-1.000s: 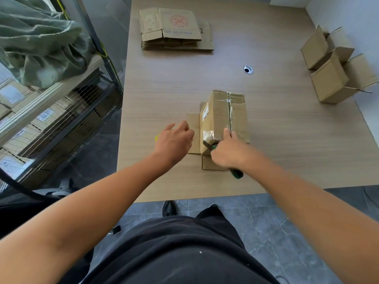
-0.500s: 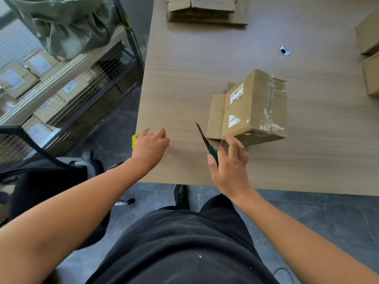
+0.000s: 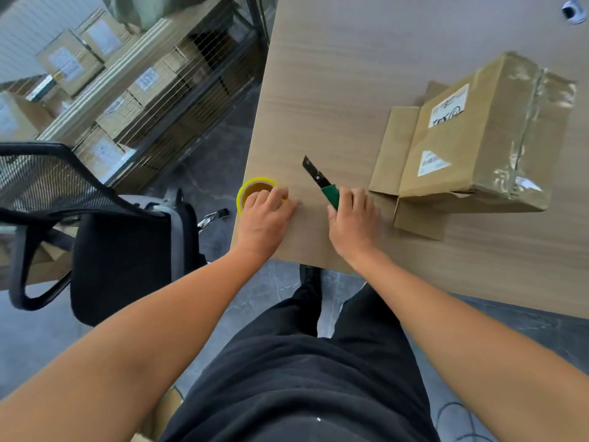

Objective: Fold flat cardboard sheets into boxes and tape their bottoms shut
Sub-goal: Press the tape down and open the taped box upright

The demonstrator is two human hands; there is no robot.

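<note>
A folded cardboard box (image 3: pixel 471 138) lies on the wooden table (image 3: pixel 334 74) with its taped bottom seam facing up and its open flaps spread toward me. My right hand (image 3: pixel 353 221) grips a green utility knife (image 3: pixel 318 178), blade out and pointing away, just left of the box's flaps. At the table's front left corner stands a yellow tape roll (image 3: pixel 251 186). My left hand (image 3: pixel 263 221) lies over it, fingers curled onto its rim.
A black mesh office chair (image 3: pixel 95 218) stands left of the table. Behind it, a wire shelf (image 3: pixel 143 90) holds several labelled boxes. A round cable grommet (image 3: pixel 572 11) sits in the table at the far right.
My right hand pulled the knife off the box's tape and back toward the table's front edge. My left hand moved left onto the tape roll. My view swung left and down.
</note>
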